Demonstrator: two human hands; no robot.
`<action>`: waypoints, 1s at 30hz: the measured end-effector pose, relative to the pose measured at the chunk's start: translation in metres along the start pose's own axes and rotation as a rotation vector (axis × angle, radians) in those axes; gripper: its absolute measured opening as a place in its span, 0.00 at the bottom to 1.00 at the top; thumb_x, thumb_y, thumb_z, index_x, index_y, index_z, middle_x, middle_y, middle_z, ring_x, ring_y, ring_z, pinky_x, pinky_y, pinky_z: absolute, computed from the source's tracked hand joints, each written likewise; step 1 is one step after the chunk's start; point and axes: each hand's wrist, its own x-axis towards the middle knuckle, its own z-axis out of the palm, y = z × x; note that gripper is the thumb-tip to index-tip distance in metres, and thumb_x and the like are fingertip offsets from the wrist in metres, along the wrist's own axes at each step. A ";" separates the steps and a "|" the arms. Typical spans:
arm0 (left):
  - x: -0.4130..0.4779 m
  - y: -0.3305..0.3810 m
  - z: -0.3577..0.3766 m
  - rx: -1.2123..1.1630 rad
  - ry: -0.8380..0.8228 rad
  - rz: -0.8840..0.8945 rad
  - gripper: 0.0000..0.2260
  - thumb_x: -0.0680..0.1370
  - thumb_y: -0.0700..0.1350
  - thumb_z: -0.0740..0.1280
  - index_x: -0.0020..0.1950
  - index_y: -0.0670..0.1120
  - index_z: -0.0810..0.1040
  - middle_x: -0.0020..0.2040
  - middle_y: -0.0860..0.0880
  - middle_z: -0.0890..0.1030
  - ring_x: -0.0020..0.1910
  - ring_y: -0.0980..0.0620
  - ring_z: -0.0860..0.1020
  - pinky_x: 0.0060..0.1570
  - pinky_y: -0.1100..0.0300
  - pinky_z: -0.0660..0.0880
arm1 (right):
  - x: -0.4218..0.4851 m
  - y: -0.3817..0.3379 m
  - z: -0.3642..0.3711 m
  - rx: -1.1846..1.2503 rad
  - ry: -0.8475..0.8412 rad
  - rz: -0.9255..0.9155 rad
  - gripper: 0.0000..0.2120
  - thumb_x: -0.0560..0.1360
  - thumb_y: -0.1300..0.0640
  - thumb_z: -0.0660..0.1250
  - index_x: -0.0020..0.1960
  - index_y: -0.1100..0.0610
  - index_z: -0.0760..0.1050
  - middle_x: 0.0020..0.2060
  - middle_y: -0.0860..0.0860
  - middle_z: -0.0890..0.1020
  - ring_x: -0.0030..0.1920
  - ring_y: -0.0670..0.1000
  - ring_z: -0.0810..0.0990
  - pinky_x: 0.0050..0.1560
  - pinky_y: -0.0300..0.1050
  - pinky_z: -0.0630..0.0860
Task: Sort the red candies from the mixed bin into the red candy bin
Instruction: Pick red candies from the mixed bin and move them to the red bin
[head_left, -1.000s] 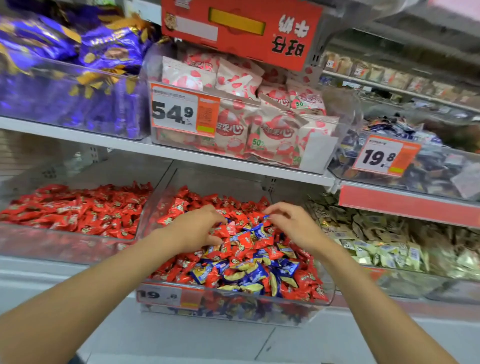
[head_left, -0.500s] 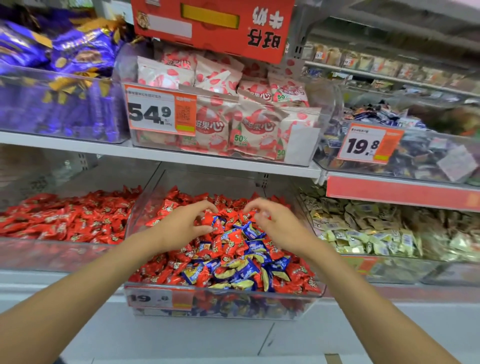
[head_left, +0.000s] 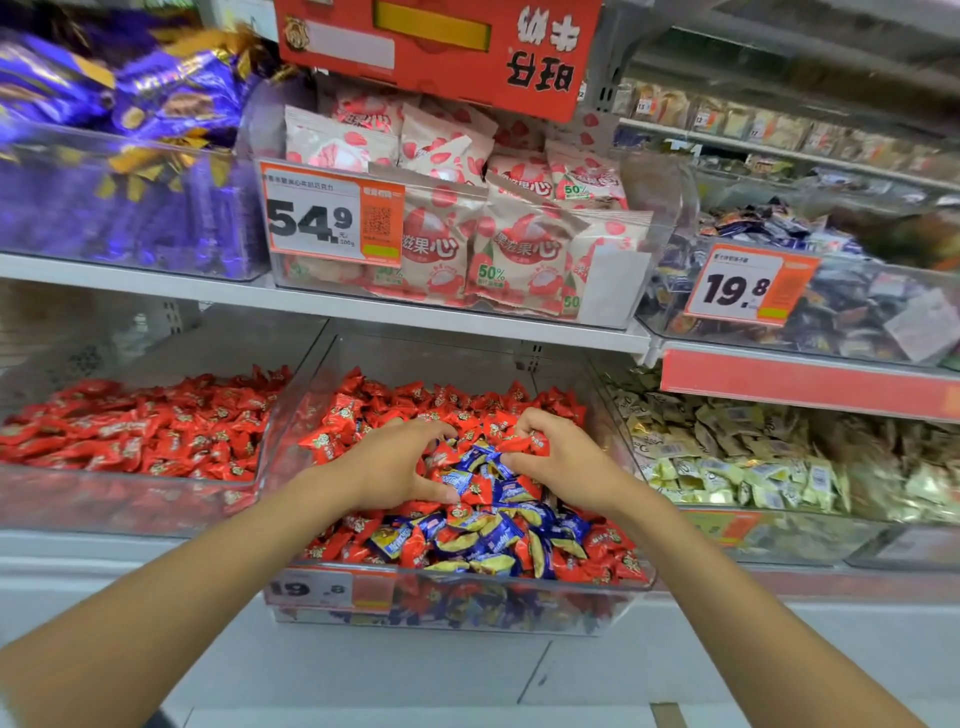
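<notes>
The clear mixed bin (head_left: 457, 578) stands in the middle of the lower shelf, with red candies (head_left: 410, 402) at the back and blue-and-yellow candies (head_left: 498, 545) heaped at the front. Left of it is the red candy bin (head_left: 130, 480), filled only with red wrappers. My left hand (head_left: 387, 467) lies on the mixed pile, fingers and thumb curled round red candies; its palm is hidden. My right hand (head_left: 569, 467) is beside it and pinches a red candy (head_left: 530, 442) in its fingertips.
A bin of pale wrapped sweets (head_left: 727, 467) sits right of the mixed bin. The white shelf edge (head_left: 415, 317) overhangs the bins and carries bins of pink bags (head_left: 467, 249), purple sweets (head_left: 119, 208) and dark sweets (head_left: 831, 312). Price tags hang on the fronts.
Both hands stayed in the mixed bin and drew closer together over the middle of the pile. The right fingers closed on a red candy.
</notes>
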 end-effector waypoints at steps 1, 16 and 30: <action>0.001 -0.001 0.000 -0.001 -0.006 -0.001 0.32 0.70 0.59 0.72 0.70 0.53 0.67 0.60 0.50 0.75 0.60 0.49 0.71 0.53 0.59 0.68 | 0.000 0.001 -0.001 0.003 0.023 -0.001 0.12 0.75 0.55 0.69 0.42 0.53 0.65 0.36 0.47 0.72 0.33 0.51 0.67 0.34 0.45 0.65; -0.013 -0.014 -0.015 -0.242 0.201 0.009 0.14 0.69 0.60 0.68 0.43 0.52 0.72 0.33 0.52 0.75 0.28 0.56 0.68 0.33 0.63 0.67 | -0.002 -0.008 -0.004 -0.001 0.039 -0.035 0.09 0.74 0.47 0.70 0.44 0.52 0.78 0.49 0.43 0.82 0.52 0.43 0.79 0.55 0.42 0.72; -0.027 -0.008 -0.031 -0.157 0.131 0.046 0.09 0.76 0.46 0.69 0.56 0.51 0.82 0.55 0.56 0.81 0.56 0.61 0.77 0.61 0.58 0.72 | 0.023 -0.002 0.027 -0.161 -0.131 -0.080 0.07 0.74 0.53 0.71 0.46 0.51 0.73 0.45 0.43 0.77 0.48 0.49 0.75 0.51 0.50 0.73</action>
